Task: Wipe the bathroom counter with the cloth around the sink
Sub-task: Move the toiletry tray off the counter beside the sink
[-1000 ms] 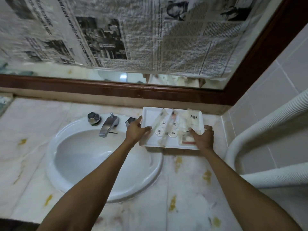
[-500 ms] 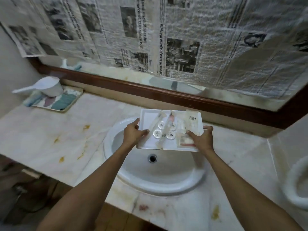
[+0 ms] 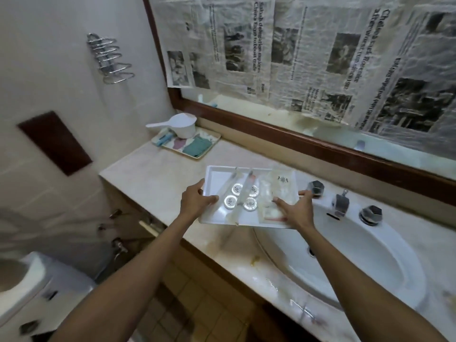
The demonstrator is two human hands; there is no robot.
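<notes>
— Where is the cloth?
— A green folded cloth (image 3: 199, 147) lies in the far tray (image 3: 214, 140) on the counter (image 3: 158, 178), well beyond both hands.
— What do the hands hold?
— The left hand (image 3: 195, 203) and right hand (image 3: 296, 210) pinch a white tray (image 3: 214, 177) by its sides, left of the sink (image 3: 365, 257).

We are seeing a white scoop (image 3: 181, 124) sitting on a small tray (image 3: 212, 144) well beyond the hands, newspaper (image 3: 308, 53) covering the mirror above.
</notes>
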